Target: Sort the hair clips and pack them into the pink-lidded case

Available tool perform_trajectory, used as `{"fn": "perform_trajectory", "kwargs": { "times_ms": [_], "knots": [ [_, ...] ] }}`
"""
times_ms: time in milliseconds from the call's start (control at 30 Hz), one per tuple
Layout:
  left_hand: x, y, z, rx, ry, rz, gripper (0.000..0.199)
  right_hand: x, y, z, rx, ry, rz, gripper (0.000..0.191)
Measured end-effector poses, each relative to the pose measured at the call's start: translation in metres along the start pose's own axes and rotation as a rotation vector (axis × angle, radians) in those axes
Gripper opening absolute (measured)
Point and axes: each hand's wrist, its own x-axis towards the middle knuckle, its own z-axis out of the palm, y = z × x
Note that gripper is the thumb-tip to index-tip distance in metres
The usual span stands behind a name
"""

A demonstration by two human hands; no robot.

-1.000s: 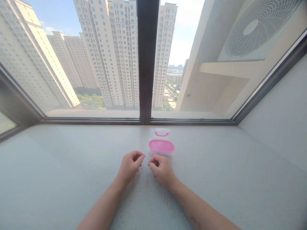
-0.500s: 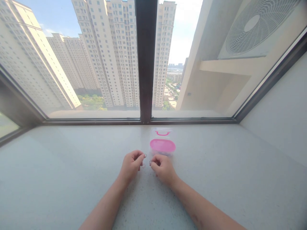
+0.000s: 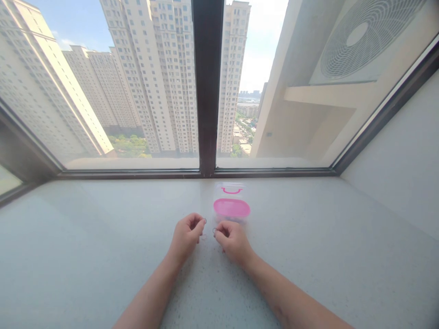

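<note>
My left hand (image 3: 188,232) is closed in a pinch on a small thin ring (image 3: 205,220) that pokes out past the thumb and forefinger. Facing it a short gap away, my right hand (image 3: 233,240) pinches a second small dark ring (image 3: 214,230). Both rings are too small to tell their exact kind. A faint, pale, clear thing (image 3: 204,236) shows beside the left fingertips, and I cannot make out what it is. Just beyond my right hand sits a clear plastic box with a pink oval lid (image 3: 232,208); its lower part is partly hidden by the hand.
Behind the pink lid lies a clear piece with a pink handle (image 3: 232,190). The pale speckled sill (image 3: 103,251) runs up to a dark window frame (image 3: 137,174). A white wall (image 3: 398,173) bounds the right side. Tall buildings and a fan unit stand outside the glass.
My left hand has shifted slightly left, widening the gap between the two rings a little. My right hand keeps its pinch almost in place. The view has moved very slightly.
</note>
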Motion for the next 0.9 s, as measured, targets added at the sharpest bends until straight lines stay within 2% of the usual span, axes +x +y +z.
{"fn": "perform_trajectory", "kwargs": {
  "times_ms": [300,900],
  "knots": [
    [0.0002,-0.0001,0.0018,0.036,-0.031,-0.027,0.025,0.0019,0.0009,-0.0005,0.019,-0.001,-0.016,0.018],
    [0.0001,0.0041,0.0006,0.029,-0.014,-0.050,0.027,0.0017,-0.0016,0.0009,0.033,0.005,-0.009,0.016]
  ]
}}
